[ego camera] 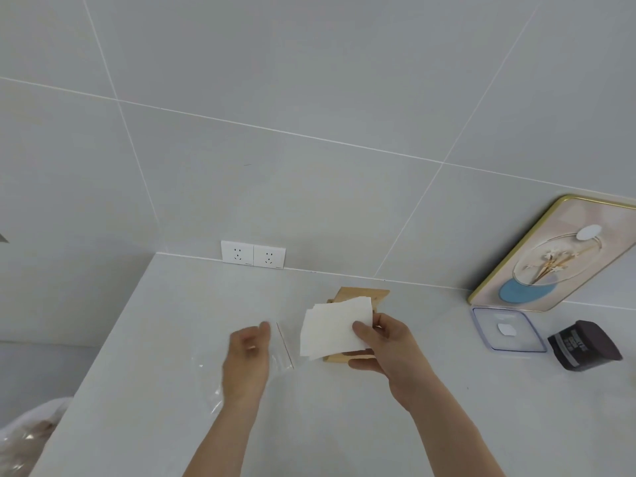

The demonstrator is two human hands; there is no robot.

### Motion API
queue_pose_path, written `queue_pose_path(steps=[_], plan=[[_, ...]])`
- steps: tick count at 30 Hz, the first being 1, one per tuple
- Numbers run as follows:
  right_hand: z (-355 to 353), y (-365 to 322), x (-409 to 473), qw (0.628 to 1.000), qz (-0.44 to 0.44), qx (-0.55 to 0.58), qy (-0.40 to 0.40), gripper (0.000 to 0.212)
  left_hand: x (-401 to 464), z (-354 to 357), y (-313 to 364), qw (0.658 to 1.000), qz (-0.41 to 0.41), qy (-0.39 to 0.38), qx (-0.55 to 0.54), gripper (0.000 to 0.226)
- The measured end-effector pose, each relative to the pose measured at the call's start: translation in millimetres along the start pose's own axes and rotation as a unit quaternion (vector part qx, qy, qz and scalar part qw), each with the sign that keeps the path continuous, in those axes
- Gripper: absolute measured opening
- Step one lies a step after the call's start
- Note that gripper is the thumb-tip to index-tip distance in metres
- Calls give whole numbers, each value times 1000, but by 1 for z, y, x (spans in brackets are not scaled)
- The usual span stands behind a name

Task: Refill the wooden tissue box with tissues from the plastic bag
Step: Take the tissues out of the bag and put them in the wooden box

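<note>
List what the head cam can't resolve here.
- Wooden box: opening hidden by tissues and right hand.
- Plastic bag: outline and contents, clear film partly under left hand.
- Dark jar: label too small.
- Framed picture: cut off by right edge.

tissues [335, 327] cover most of wooden box [364, 295]. left hand [246, 352] motion-blurred. framed picture [550, 256] cut off by right edge. dark jar [583, 346] label unreadable.

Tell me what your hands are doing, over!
Right hand gripping white tissue stack over light wooden tissue box. Left hand open on clear plastic bag. Nothing blocking.
</note>
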State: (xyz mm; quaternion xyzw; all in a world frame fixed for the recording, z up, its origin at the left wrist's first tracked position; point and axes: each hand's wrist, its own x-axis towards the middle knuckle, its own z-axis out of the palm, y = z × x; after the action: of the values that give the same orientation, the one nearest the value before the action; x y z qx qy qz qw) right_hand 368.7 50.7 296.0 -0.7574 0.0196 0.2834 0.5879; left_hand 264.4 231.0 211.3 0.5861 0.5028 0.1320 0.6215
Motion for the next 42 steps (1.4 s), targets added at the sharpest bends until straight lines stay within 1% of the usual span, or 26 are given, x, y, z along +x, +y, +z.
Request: queue_pose_path(steps=[1, 3, 5, 7, 10, 14, 16, 19, 23, 27, 30, 34, 38, 42], plan=[[2, 0, -2, 1000, 0, 5, -7, 14, -7, 4, 13, 995, -45, -73, -45, 43], [4, 1, -5, 1000, -5, 17, -17, 15, -16, 11, 30, 973, -117, -184, -77, 54], [5, 2, -9, 999, -12, 25, -19, 14, -22, 16, 34, 954, -139, -256, -77, 53], [3, 5, -13, 999, -14, 29, -10, 14, -26, 20, 32, 950, -123, -281, -63, 44], [-3, 13, -16, 999, 0, 40, 17, 16, -26, 31, 27, 963, -79, -252, -53, 30], [-13, 28, -10, 996, 20, 51, 76, 23, -29, 48, 25, 972, -38, -233, -5, 29], [-20, 34, 0, 993, 17, 49, 108, 23, -29, 59, 23, 974, -21, -223, 15, 27], [-33, 43, 19, 991, 19, 30, 130, 26, -26, 79, 21, 979, -16, -202, 25, 34], [-51, 57, 48, 990, 23, -23, 137, 29, -17, 108, 16, 986, -10, -153, 62, 42], [-64, 67, 81, 985, 1, -107, 139, 30, -6, 137, 16, 987, 13, -84, 138, 41], [-67, 72, 103, 984, -11, -127, 127, 30, 3, 155, 14, 980, 23, -50, 190, 38], [-69, 85, 118, 986, -2, -126, 106, 31, 11, 167, 5, 977, 11, -36, 211, 40], [-73, 97, 114, 986, 3, -120, 111, 30, 8, 170, -5, 973, 22, -29, 226, 41], [-70, 108, 99, 981, 4, -150, 123, 28, -3, 168, -13, 971, 35, -31, 236, 38]])
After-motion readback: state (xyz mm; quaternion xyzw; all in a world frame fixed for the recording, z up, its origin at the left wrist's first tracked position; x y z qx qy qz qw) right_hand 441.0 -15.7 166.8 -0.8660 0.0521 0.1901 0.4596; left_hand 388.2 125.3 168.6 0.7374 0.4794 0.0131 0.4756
